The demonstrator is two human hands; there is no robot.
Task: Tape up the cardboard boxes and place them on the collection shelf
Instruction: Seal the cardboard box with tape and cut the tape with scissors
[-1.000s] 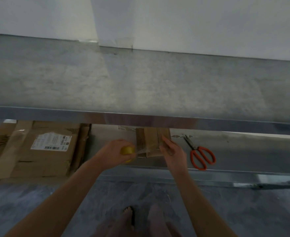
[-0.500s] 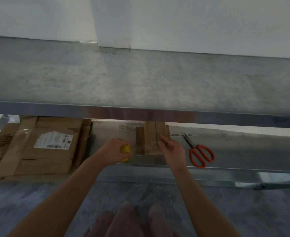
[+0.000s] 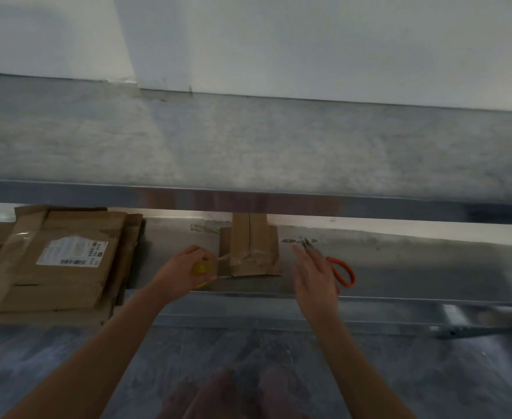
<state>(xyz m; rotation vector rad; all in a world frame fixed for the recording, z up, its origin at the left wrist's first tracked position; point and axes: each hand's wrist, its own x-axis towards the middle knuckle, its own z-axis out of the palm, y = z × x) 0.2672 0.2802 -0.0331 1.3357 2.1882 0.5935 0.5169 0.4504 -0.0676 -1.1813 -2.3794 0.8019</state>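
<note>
Head view. Grey table point(image 3: 248, 146) top fills the upper half; its metal front edge hides the far end of what lies below. Lower shelf point(image 3: 430, 267): flattened cardboard stack point(image 3: 67, 282) at left, a bare gap, then the small cardboard box point(image 3: 254, 246) at centre near the front lip. Left grip point(image 3: 185, 267) curled round yellow tape roll point(image 3: 201, 268), strand running to the box. Right grip point(image 3: 315, 276) spread, fingers straight, clear of the box, over orange-handled scissors point(image 3: 344, 273); bare shelf beyond.

Left hand point(image 3: 185, 267) gripping tape roll point(image 3: 201, 268), small box point(image 3: 250, 246), scissors point(image 3: 341, 269)
</note>
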